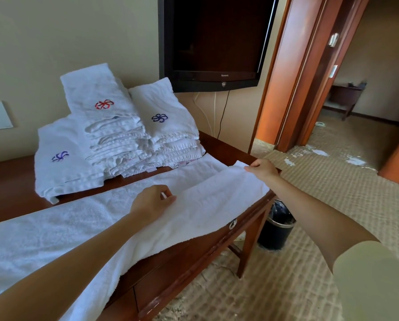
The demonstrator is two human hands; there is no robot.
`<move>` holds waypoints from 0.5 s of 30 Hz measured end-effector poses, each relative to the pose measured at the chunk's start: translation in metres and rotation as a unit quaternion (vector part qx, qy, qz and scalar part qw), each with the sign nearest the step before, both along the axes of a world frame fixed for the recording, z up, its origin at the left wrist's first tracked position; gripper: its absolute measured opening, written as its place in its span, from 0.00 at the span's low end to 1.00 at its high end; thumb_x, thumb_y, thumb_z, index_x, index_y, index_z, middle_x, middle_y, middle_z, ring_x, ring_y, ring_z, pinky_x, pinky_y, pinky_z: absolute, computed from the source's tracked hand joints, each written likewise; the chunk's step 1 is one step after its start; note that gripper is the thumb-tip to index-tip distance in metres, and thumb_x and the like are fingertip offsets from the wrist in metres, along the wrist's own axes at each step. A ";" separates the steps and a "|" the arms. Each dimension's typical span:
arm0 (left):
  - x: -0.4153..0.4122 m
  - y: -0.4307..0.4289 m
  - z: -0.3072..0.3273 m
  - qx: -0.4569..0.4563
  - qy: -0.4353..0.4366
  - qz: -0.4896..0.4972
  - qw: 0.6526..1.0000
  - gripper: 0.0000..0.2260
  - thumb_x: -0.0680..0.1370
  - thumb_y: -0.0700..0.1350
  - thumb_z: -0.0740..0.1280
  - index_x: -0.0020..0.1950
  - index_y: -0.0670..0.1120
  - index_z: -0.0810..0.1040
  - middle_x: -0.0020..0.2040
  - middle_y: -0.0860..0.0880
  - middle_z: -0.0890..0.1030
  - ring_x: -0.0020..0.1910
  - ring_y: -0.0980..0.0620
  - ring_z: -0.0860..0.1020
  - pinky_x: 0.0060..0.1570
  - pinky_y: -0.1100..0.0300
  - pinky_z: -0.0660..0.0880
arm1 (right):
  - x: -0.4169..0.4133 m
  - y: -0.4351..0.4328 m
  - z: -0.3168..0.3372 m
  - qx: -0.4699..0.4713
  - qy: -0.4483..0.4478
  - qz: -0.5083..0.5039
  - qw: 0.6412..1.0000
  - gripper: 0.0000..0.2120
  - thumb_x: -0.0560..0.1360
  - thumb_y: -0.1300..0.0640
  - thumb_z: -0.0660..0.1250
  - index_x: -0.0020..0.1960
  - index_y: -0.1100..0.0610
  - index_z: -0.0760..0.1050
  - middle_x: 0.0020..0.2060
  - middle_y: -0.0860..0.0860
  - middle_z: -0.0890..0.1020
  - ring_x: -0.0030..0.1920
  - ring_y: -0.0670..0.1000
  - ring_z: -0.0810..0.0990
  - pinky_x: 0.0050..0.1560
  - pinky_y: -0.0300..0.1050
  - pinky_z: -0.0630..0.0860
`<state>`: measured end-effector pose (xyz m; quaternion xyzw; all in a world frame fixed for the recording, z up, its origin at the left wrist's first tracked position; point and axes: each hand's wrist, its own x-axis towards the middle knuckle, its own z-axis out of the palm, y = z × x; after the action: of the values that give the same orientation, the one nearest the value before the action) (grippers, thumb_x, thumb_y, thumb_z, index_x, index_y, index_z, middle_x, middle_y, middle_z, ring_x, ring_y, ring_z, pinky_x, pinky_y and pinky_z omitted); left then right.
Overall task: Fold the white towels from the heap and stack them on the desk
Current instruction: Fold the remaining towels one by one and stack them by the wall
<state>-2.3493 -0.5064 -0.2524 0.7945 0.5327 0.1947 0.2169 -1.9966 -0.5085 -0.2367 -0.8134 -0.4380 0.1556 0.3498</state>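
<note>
On the wooden desk [8,181], folded white towels [106,126] sit in three stacks against the wall. In front of them one long white towel [55,228] lies spread along the front edge. The left hand [151,202] pinches its folded-over flap mid-length, and the right hand [262,169] pinches the flap's far corner at the desk's end.

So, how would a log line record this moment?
phase: folding | towel: spread on desk | left hand: pinching fold | right hand: pinching corner | folded stacks: behind
</note>
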 end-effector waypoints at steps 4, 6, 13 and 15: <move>-0.004 0.001 -0.009 0.009 0.030 0.021 0.999 0.08 0.78 0.55 0.65 0.44 0.52 0.77 0.40 0.55 0.77 0.36 0.57 0.75 0.31 0.63 0.67 | -0.003 0.000 -0.024 -0.045 -0.028 0.020 0.998 0.09 0.74 0.48 0.72 0.44 0.53 0.77 0.42 0.49 0.80 0.46 0.51 0.78 0.45 0.45 0.73; -0.007 -0.001 -0.007 0.011 0.038 0.020 0.999 0.07 0.78 0.55 0.66 0.45 0.53 0.77 0.40 0.56 0.77 0.38 0.57 0.76 0.31 0.64 0.68 | -0.008 0.000 -0.033 -0.047 -0.064 0.005 0.997 0.10 0.74 0.47 0.70 0.48 0.53 0.78 0.44 0.49 0.81 0.48 0.52 0.80 0.47 0.46 0.75; -0.034 -0.022 0.002 0.037 0.095 -0.016 0.995 0.10 0.77 0.53 0.67 0.57 0.52 0.78 0.51 0.53 0.78 0.48 0.56 0.75 0.42 0.64 0.69 | -0.060 -0.001 -0.020 -0.053 -0.262 0.064 0.962 0.17 0.77 0.56 0.66 0.65 0.51 0.73 0.62 0.53 0.75 0.63 0.56 0.72 0.60 0.52 0.70; -0.050 -0.032 0.003 0.042 0.108 -0.021 0.993 0.12 0.77 0.54 0.67 0.59 0.52 0.77 0.53 0.53 0.76 0.48 0.56 0.73 0.46 0.63 0.69 | -0.094 -0.005 -0.021 -0.010 -0.189 0.164 0.968 0.16 0.76 0.58 0.66 0.63 0.52 0.76 0.61 0.51 0.76 0.62 0.54 0.75 0.59 0.49 0.72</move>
<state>-2.3990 -0.5380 -0.2491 0.8305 0.5274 0.1251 0.1283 -2.0905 -0.5131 -0.2581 -0.7488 -0.6217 0.0584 0.2223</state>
